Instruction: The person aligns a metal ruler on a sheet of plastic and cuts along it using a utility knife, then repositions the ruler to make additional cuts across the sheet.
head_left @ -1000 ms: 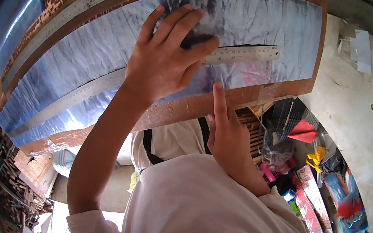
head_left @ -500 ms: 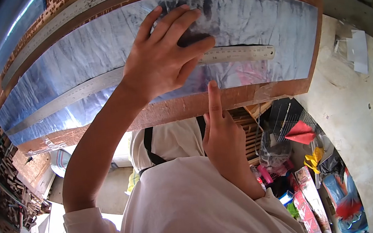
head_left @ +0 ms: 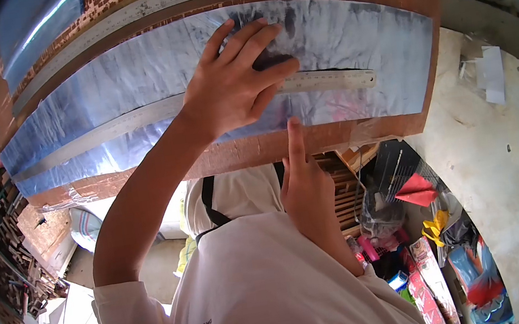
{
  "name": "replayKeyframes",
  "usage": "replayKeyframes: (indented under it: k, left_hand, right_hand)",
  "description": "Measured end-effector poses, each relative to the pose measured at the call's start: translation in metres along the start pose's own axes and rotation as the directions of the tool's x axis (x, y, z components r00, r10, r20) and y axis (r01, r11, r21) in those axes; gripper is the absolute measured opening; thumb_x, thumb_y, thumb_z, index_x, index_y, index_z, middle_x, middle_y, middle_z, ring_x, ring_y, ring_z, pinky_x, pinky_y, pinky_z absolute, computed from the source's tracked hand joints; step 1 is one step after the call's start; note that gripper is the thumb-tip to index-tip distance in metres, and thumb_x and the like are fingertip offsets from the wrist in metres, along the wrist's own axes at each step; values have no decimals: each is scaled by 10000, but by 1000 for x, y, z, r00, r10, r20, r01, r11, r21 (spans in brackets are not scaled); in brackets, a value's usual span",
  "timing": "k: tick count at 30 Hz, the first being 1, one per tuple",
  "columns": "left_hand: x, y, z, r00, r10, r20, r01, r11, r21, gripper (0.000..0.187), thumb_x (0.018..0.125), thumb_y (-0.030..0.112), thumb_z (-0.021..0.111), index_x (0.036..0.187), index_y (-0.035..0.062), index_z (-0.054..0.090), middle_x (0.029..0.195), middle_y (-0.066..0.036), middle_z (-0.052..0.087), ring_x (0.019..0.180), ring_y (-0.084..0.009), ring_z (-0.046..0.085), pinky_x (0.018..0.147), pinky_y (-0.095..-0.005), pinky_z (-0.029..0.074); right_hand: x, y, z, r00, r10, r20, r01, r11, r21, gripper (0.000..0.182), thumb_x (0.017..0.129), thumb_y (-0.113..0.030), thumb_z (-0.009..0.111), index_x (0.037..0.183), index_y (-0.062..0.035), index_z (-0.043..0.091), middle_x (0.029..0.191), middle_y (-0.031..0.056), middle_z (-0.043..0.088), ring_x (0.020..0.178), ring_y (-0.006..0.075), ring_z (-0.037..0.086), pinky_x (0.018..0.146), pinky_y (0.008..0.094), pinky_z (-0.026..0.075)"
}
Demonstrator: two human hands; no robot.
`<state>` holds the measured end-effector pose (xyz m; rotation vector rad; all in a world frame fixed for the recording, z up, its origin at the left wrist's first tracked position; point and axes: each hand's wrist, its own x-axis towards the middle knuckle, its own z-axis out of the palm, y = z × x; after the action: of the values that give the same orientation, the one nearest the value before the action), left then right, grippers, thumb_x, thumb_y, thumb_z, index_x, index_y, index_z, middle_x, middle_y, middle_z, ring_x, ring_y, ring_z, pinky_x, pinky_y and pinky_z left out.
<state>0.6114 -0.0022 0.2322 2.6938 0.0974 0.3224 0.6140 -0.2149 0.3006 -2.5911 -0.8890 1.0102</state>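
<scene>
The left hand is spread open over the long silver metal ruler, on the shiny blue-grey sheet on the brown counter. The right hand pokes one finger at the sheet's six o'clock edge, others curled; I can't tell if they hold anything.

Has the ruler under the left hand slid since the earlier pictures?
No visible slide: judged against the shiny sheet, the ruler looks unmoved, its holed end about as far from the sheet's near end as before.
</scene>
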Motion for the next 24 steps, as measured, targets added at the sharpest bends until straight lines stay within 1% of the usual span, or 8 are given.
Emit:
replayKeyframes:
  k: [10, 13, 15, 16, 17, 19, 23, 24]
  left_hand:
    - [-1, 3, -3, 999, 50, -17, -50, 998, 44, 333, 868, 233, 705, 1195, 295, 705, 1438, -83, 501, 1366, -291, 455, 1178, -534, 307]
    - [-2, 3, -2, 996, 72, -46, -70, 996, 48, 324, 890, 231, 687, 1209, 286, 696, 1424, -84, 508, 1375, -293, 443, 1182, -536, 301]
    - [-3, 4, -4, 995, 76, -60, -73, 996, 54, 313, 901, 227, 675, 1207, 285, 696, 1423, -80, 507, 1381, -291, 438, 1185, -534, 299]
    - [-4, 5, -4, 995, 74, -60, -71, 996, 49, 302, 911, 222, 664, 1205, 284, 696, 1423, -75, 506, 1388, -288, 433, 1187, -532, 297]
    - [-5, 5, -3, 995, 80, -66, -76, 996, 54, 302, 911, 222, 664, 1205, 284, 696, 1423, -75, 506, 1388, -288, 433, 1187, -532, 297]
    - [-6, 3, -2, 992, 89, -93, -85, 995, 48, 284, 930, 197, 633, 1203, 246, 696, 1398, -85, 528, 1376, -296, 453, 1183, -532, 310]
    - [-9, -1, -3, 984, 91, -151, -98, 994, -43, 294, 947, 144, 584, 1225, 167, 678, 1331, -97, 577, 1336, -320, 501, 1173, -536, 322]
    - [-10, -2, -4, 976, 111, -189, -131, 987, -93, 295, 943, 110, 566, 1221, 131, 664, 1281, -107, 603, 1300, -334, 530, 1164, -544, 329]
  right_hand:
    - [2, 18, 11, 993, -77, -91, 85, 993, 83, 741, 973, -62, 567, 1594, -81, 162, 956, 256, 693, 780, 432, 692, 626, 485, 554]
    - [-3, 39, 1, 919, -269, -287, 321, 935, 151, 742, 968, -70, 574, 1597, -81, 180, 955, 248, 689, 768, 399, 691, 647, 432, 546]
    - [-13, 45, -33, 945, -150, -290, 265, 872, 411, 771, 980, -170, 600, 1608, -91, 161, 966, 210, 705, 725, 421, 682, 692, 449, 537]
    - [-19, 46, -48, 953, -16, -304, 162, 871, 464, 655, 957, -200, 659, 1527, -63, 366, 944, 186, 705, 693, 358, 687, 638, 392, 529]
    - [-22, 56, -55, 950, -19, -313, 170, 871, 462, 655, 957, -200, 659, 1527, -63, 366, 944, 186, 705, 693, 358, 687, 638, 392, 529]
    - [-20, 74, -67, 936, 53, -347, 65, 945, 319, 448, 916, -195, 721, 1307, -22, 586, 901, 161, 696, 646, 290, 672, 578, 355, 505]
    - [-5, 80, -78, 875, 146, -462, 139, 838, 528, 292, 873, -164, 765, 1092, -2, 660, 851, 148, 671, 649, 242, 653, 598, 337, 493]
    - [12, 89, -73, 833, -26, -553, 304, 856, 417, 296, 858, -146, 766, 1100, -12, 661, 898, 148, 678, 716, 255, 673, 637, 344, 504]
